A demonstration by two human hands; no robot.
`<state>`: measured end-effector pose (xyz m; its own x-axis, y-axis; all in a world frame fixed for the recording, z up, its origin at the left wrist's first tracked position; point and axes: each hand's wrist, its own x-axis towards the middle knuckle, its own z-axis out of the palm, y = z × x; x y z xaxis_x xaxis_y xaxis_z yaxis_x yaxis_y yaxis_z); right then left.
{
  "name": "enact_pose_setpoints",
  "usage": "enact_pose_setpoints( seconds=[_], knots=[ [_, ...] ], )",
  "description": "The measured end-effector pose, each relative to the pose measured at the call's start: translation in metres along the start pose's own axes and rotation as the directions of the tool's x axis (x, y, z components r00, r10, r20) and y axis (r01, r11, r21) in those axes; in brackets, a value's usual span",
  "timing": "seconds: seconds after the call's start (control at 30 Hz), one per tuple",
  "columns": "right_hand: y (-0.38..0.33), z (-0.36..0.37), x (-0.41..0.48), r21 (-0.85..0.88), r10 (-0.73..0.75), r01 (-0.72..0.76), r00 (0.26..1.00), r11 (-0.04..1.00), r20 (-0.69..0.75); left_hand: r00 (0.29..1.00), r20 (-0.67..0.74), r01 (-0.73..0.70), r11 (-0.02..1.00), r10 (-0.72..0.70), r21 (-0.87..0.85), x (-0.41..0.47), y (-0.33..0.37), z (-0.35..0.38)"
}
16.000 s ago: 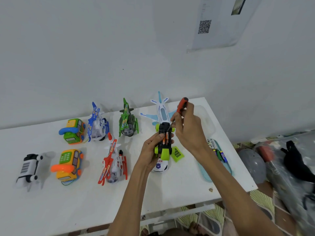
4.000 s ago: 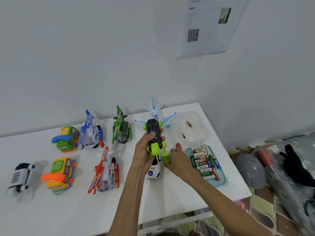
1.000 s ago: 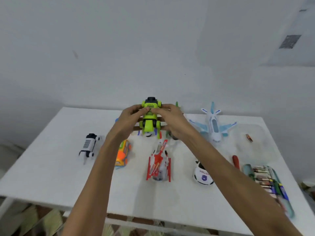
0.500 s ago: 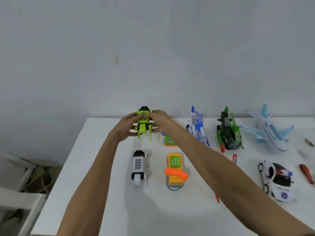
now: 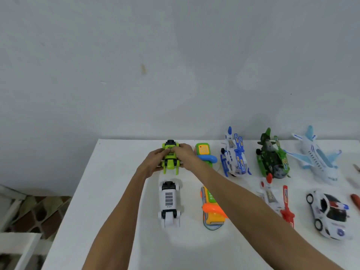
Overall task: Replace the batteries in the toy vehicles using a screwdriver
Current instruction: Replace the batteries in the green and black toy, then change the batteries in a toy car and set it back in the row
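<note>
A: What carries everything here?

B: A white surface (image 5: 109,221) set against a pale wall (image 5: 175,65), with patterned floor showing past its left edge. Toys stand in two rows along it.

A: And the hands?

B: Both reach to the far left corner. The left hand (image 5: 153,164) and the right hand (image 5: 184,153) each have their grip clamped on the green toy vehicle (image 5: 170,158), one from each side, with it at or just above the surface.

A: So what is the step?

B: It looks like setting the green one down in the back row. To do it well, I would lower it level until all wheels sit, keep it apart from the white toy vehicle (image 5: 169,203) just in front and the phone toy (image 5: 204,152) beside it, then let go with both hands together so it does not roll.

A: Anything small worth noting?

B: A red handle, probably the screwdriver (image 5: 355,199), lies at the right edge, cut off by the frame.
</note>
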<state>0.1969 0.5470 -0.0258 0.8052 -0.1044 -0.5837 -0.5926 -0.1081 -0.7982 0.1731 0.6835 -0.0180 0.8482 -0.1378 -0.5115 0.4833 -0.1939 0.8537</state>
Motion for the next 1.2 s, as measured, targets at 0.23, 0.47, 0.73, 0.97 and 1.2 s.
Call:
enact_pose_setpoints(
  seconds=[0.23,0.47,0.73,0.97,1.2],
  knots=[
    [-0.02,-0.008,-0.039,-0.255,-0.059,0.038,0.995,0.966,-0.077,0.994,-0.108,-0.018,0.995,0.007,-0.1,0.0,-0.009,-0.002],
    [-0.01,-0.016,-0.058,-0.424,-0.143,0.115,0.989,0.898,-0.033,0.982,-0.191,-0.015,0.987,-0.016,-0.159,-0.021,-0.023,0.003],
    [0.015,-0.027,-0.084,-0.394,-0.174,0.149,0.984,0.907,-0.027,0.964,-0.266,-0.025,0.999,0.017,-0.027,-0.045,-0.042,0.007],
    [0.059,-0.026,-0.113,-0.332,-0.069,0.095,0.994,0.938,0.089,0.971,-0.229,0.059,0.995,-0.076,-0.082,-0.1,-0.07,0.016],
    [0.087,-0.014,-0.13,-0.159,-0.002,0.033,0.982,0.987,0.19,0.975,-0.219,0.025,0.998,-0.037,-0.058,-0.127,-0.082,0.036]
  ],
)
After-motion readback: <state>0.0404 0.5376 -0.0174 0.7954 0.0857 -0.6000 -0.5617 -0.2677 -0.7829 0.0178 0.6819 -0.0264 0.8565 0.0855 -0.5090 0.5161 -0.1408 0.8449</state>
